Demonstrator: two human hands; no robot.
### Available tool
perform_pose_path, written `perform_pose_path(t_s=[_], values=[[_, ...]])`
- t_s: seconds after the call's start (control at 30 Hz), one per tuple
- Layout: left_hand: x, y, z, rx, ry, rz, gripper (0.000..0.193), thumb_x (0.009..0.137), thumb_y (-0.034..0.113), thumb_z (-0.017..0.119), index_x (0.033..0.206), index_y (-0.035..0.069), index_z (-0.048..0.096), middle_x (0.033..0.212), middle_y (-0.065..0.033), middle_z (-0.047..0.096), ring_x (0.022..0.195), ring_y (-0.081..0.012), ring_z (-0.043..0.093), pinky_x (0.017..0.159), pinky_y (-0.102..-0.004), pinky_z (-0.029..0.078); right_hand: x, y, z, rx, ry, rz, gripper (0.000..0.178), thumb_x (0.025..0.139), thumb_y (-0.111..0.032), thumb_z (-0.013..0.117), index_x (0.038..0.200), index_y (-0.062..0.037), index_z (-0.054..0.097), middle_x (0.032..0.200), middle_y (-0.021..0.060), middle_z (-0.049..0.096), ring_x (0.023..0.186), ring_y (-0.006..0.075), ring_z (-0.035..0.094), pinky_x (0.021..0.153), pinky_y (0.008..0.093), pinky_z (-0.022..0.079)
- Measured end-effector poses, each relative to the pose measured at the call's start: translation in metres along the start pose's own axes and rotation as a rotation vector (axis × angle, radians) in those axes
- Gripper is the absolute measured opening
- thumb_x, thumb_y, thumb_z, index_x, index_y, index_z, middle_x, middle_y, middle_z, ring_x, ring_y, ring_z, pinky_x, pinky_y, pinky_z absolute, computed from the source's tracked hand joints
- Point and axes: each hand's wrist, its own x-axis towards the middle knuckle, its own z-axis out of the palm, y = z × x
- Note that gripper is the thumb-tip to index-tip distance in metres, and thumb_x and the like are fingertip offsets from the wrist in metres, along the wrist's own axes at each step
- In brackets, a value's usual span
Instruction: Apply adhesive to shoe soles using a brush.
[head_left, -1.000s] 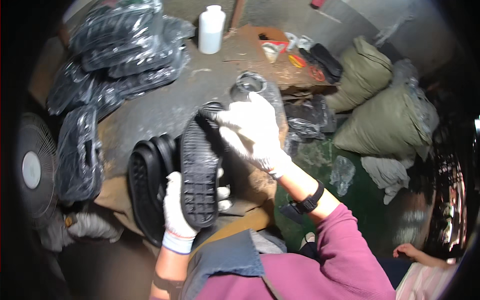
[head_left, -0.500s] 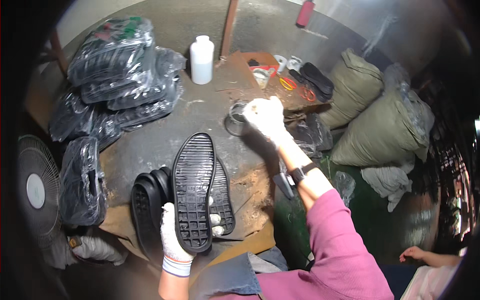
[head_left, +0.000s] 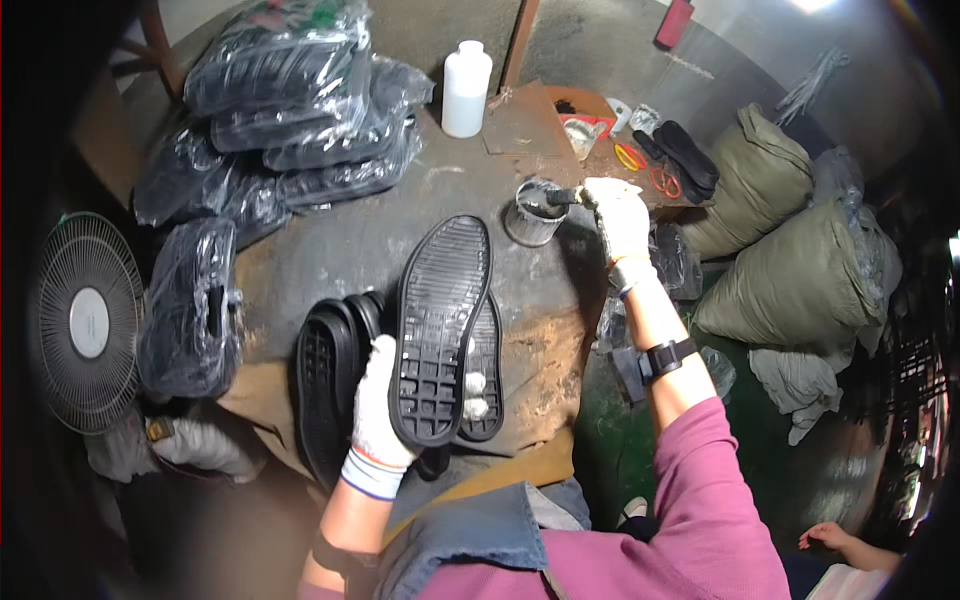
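Observation:
My left hand (head_left: pixel 385 400), in a white glove, grips a black rubber shoe sole (head_left: pixel 440 325) by its heel end, tread side up, above the dark round table (head_left: pixel 340 240). More black soles (head_left: pixel 325 385) lie stacked under and beside it. My right hand (head_left: pixel 618 215), also gloved, reaches out to a small metal tin (head_left: pixel 532 213) at the table's right edge and holds a dark brush handle (head_left: pixel 560 196) at the tin's rim.
Plastic-wrapped bundles of soles (head_left: pixel 290 90) are piled at the table's back left. A white bottle (head_left: pixel 466 88) stands behind the tin. Scissors (head_left: pixel 640 160) and scraps lie on a side board. Green sacks (head_left: pixel 800 260) sit at right, a fan (head_left: pixel 88 320) at left.
My right hand left the sole and moved away to the right, out to the tin. The left hand lowered the sole, keeping hold of it alone.

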Motion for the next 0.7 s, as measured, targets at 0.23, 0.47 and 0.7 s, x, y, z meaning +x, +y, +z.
perform_pose_path(t_s=[0.23, 0.47, 0.7], values=[[0.002, -0.003, -0.001, 0.04, -0.004, -0.025, 0.077, 0.108, 0.062, 0.038, 0.153, -0.001, 0.045, 0.142, -0.0291, 0.059, 0.115, -0.0519, 0.067, 0.095, -0.0678, 0.057, -0.008, -0.014, -0.028, 1.582, 0.306, 0.613, 0.016, 0.098, -0.01, 0.061, 0.093, -0.0016, 0.074, 0.089, 0.0006, 0.069, 0.08, 0.0099, 0.057, 0.072, 0.0273, 0.046], [0.007, -0.009, -0.004, 0.005, 0.013, -0.065, 0.077, 0.106, 0.064, 0.042, 0.151, 0.002, 0.049, 0.139, -0.0261, 0.063, 0.116, -0.0501, 0.067, 0.096, -0.0682, 0.056, -0.038, -0.102, -0.039, 0.629, 0.08, 0.131, 0.022, 0.103, -0.011, 0.059, 0.117, -0.0051, 0.074, 0.114, 0.0092, 0.075, 0.105, 0.0201, 0.07, 0.096, 0.035, 0.055], [0.007, -0.008, -0.007, -0.031, -0.076, -0.108, 0.082, 0.107, 0.065, 0.036, 0.154, -0.001, 0.044, 0.14, -0.0289, 0.061, 0.119, -0.0504, 0.066, 0.101, -0.0655, 0.055, -0.056, -0.175, -0.04, 1.093, -0.005, 0.431, 0.019, 0.093, -0.014, 0.076, 0.109, -0.0043, 0.077, 0.11, 0.009, 0.077, 0.104, 0.0192, 0.072, 0.094, 0.0313, 0.055]])
